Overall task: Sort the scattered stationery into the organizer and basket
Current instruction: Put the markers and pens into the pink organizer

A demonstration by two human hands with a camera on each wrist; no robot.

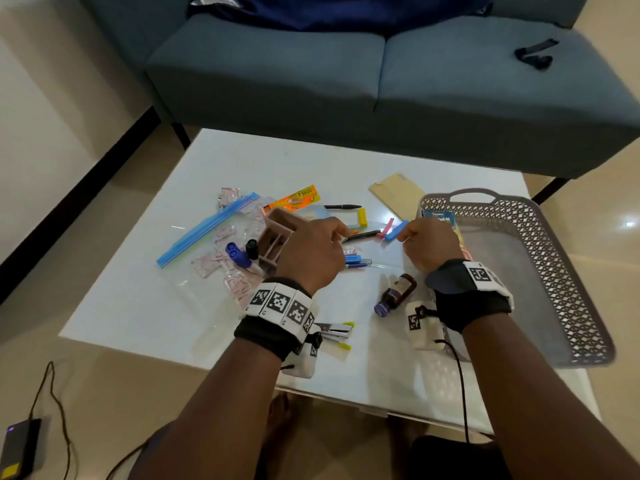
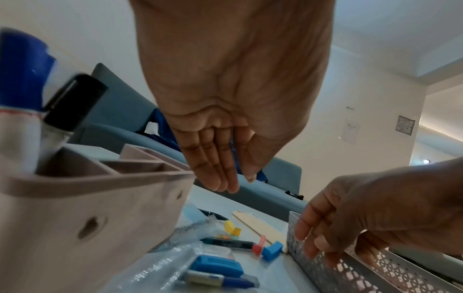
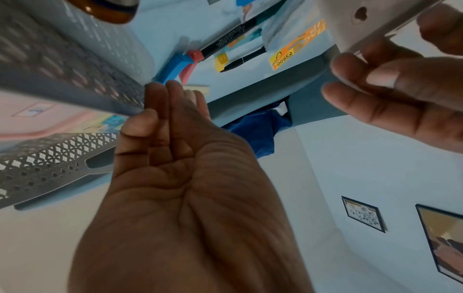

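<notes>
Few items are sorted so far: two markers (image 1: 242, 252) are stood in the pink organizer (image 1: 273, 239), and a card packet (image 1: 438, 216) is lain in the grey basket (image 1: 540, 271). Most stationery is left scattered on the white table (image 1: 138, 306): black pens (image 1: 360, 234), a blue clip (image 1: 396, 231), a yellow eraser (image 1: 362, 216), a stapler (image 1: 334, 330) and a brown bottle (image 1: 396, 294). The left hand (image 1: 311, 251) is held empty with fingers (image 2: 213, 164) straight and pressed together; the right hand (image 1: 429, 242) seems loosely curled, nothing being held
</notes>
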